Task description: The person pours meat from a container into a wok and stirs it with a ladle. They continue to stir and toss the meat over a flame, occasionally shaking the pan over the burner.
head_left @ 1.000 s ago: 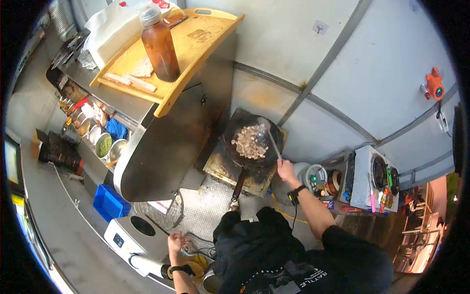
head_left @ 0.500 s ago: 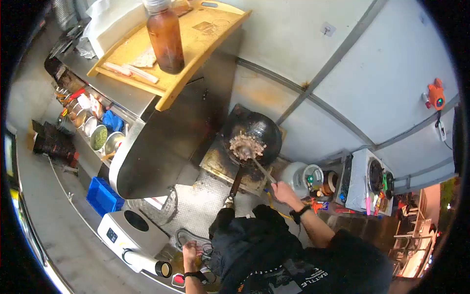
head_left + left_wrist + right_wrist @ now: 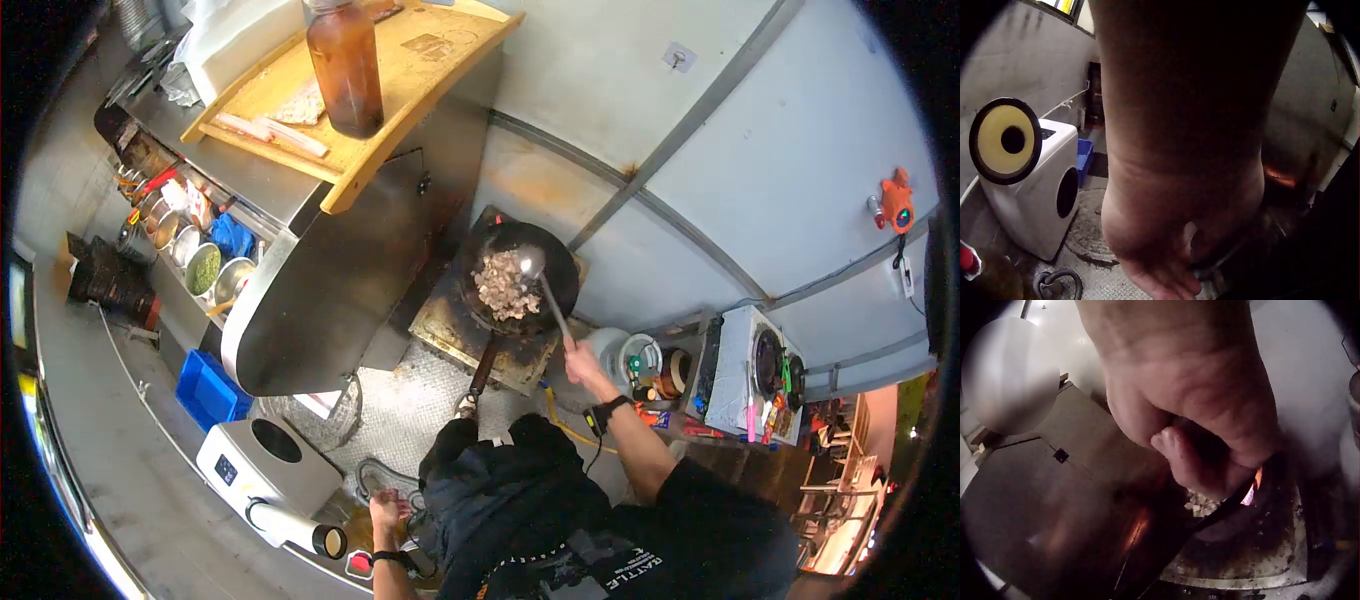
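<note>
A dark wok sits on a stained square burner, its handle pointing toward the person. Browned chopped pieces lie in the wok. My right hand grips the handle of a metal ladle, whose bowl is at the right edge of the pieces. In the right wrist view the fingers are curled and flame shows beside the wok. My left hand hangs low beside the body, away from the wok, fingers loosely curled with nothing seen in them.
A steel cabinet stands left of the burner, with a wooden tray and brown bottle above. A gas cylinder is at the right. A white machine, blue bin and hose are at lower left.
The ladle has moved up and right from over the pieces, and the right hand has risen slightly with it. The pieces are spread more widely. The left hand stays low.
</note>
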Available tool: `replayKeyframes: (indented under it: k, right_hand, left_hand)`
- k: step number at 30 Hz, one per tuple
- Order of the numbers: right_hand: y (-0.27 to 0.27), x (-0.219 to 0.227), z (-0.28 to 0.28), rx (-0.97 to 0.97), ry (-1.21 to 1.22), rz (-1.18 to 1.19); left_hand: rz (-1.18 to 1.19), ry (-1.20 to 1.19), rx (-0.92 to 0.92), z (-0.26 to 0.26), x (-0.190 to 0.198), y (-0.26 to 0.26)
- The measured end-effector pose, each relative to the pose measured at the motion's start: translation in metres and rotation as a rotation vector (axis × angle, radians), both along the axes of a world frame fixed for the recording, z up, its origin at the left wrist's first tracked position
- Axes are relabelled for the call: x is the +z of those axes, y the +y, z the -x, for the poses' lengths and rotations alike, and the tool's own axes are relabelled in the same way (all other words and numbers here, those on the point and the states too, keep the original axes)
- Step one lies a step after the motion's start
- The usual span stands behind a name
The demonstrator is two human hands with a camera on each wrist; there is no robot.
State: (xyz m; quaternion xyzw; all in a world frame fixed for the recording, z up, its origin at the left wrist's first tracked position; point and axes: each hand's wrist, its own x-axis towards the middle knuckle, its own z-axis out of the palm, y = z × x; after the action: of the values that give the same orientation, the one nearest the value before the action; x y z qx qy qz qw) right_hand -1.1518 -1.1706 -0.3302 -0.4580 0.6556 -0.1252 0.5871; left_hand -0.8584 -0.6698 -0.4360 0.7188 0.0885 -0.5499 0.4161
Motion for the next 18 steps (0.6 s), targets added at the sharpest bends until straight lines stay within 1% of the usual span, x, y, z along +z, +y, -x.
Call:
replayKeyframes:
  k: [1, 2, 3, 4, 5, 6, 8, 10, 11, 14, 15, 18]
  right_hand:
    - [-0.008, -0.014, -0.007, -0.046, 0.043, 0.072]
    - [-0.014, -0.024, -0.007, -0.049, -0.018, 0.053]
    - [-0.019, -0.025, -0.010, -0.057, -0.079, 0.034]
    - [-0.019, -0.025, -0.012, -0.066, -0.141, 0.019]
    - [-0.018, -0.023, -0.012, 0.013, -0.054, -0.036]
    - [-0.015, -0.021, -0.009, 0.103, 0.007, 0.000]
    - [0.001, -0.019, 0.006, 0.298, 0.137, 0.072]
    - [0.026, -0.015, 0.019, 0.410, 0.276, 0.345]
    - [0.040, -0.012, 0.024, 0.459, 0.342, 0.477]
    - [0.067, 0.013, 0.027, 0.563, 0.323, 0.636]
    - [0.068, 0.027, 0.018, 0.582, 0.408, 0.572]
    - [0.054, 0.006, 0.012, 0.551, 0.540, 0.587]
  left_hand:
    - [-0.019, -0.001, -0.001, 0.002, 0.004, 0.001]
    - [-0.036, -0.004, -0.006, 0.004, 0.006, -0.001]
    - [-0.053, -0.007, -0.016, 0.003, 0.010, -0.002]
    - [-0.048, -0.009, -0.059, 0.003, 0.005, 0.003]
    - [-0.038, -0.013, -0.100, 0.003, 0.003, 0.004]
    - [-0.025, -0.016, -0.136, 0.002, -0.001, 0.004]
    - [-0.045, -0.023, -0.097, 0.000, -0.004, -0.001]
    - [-0.072, -0.024, -0.036, 0.005, -0.005, -0.003]
    - [-0.065, 0.000, -0.019, 0.006, 0.002, -0.008]
    - [-0.037, -0.040, -0.059, 0.012, 0.001, -0.013]
    - [0.002, 0.011, -0.030, 0.013, -0.017, -0.006]
    - [-0.058, 0.030, -0.139, 0.012, -0.015, -0.016]
